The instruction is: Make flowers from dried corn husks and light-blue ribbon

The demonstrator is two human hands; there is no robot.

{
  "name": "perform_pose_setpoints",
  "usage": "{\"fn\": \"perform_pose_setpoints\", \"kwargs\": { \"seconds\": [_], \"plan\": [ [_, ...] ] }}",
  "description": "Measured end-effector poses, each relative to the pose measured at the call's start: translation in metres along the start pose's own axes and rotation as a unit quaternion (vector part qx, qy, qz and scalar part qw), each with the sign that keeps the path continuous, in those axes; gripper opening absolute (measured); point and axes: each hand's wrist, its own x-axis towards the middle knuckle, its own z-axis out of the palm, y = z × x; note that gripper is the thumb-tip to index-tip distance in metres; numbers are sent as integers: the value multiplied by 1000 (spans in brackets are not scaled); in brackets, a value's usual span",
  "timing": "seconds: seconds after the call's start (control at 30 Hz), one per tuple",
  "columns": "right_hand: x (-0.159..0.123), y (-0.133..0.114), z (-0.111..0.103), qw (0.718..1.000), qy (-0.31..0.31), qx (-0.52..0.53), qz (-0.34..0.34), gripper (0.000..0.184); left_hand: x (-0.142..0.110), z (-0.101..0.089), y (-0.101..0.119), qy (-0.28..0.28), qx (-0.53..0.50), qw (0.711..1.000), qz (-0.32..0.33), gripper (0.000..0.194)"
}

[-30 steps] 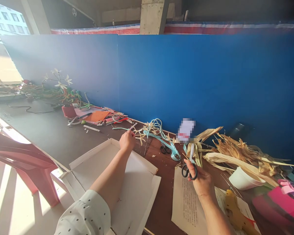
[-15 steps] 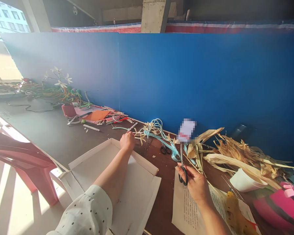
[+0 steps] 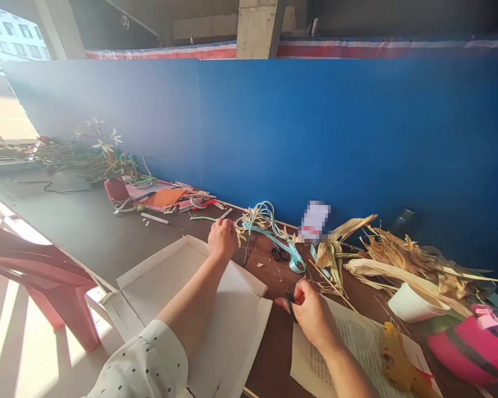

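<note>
My left hand (image 3: 223, 239) is at the far corner of a shallow white cardboard box (image 3: 172, 271), fingers curled. What they hold, if anything, is hidden. Just beyond the fingertips lies a thin white stick (image 3: 226, 213), and pale husk flowers (image 3: 240, 239) are close by on the right. My right hand (image 3: 313, 309) grips scissors by their black handles (image 3: 289, 307), over the brown table beside a printed sheet (image 3: 351, 331). Their blades are thin and hard to make out, pointing away from me. A second pair of black-handled scissors (image 3: 279, 253) lies near light blue ribbon (image 3: 295, 262).
Dried corn husks (image 3: 392, 254), a white cup (image 3: 417, 303), a yellow glue gun (image 3: 394, 354) and a pink bag (image 3: 473, 348) crowd the right. Paper scraps and an orange sheet (image 3: 165, 197) lie back left. A blue panel (image 3: 315, 127) stands behind; a pink chair (image 3: 37, 271) is left.
My right hand has moved left and turned, swinging the scissors from upright to tilted left. My left hand has shifted slightly right, covering part of the husk flowers.
</note>
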Motion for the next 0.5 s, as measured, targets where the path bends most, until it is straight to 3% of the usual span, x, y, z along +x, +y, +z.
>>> {"fn": "perform_pose_setpoints", "kwargs": {
  "seconds": [0.23,0.5],
  "plan": [
    [1,-1,4,1000,-13,4,-2,35,-27,-4,43,-56,-109,986,115,17],
    [-6,-12,-3,998,-54,35,-18,19,-36,5,40,-84,-131,977,148,16]
  ]
}}
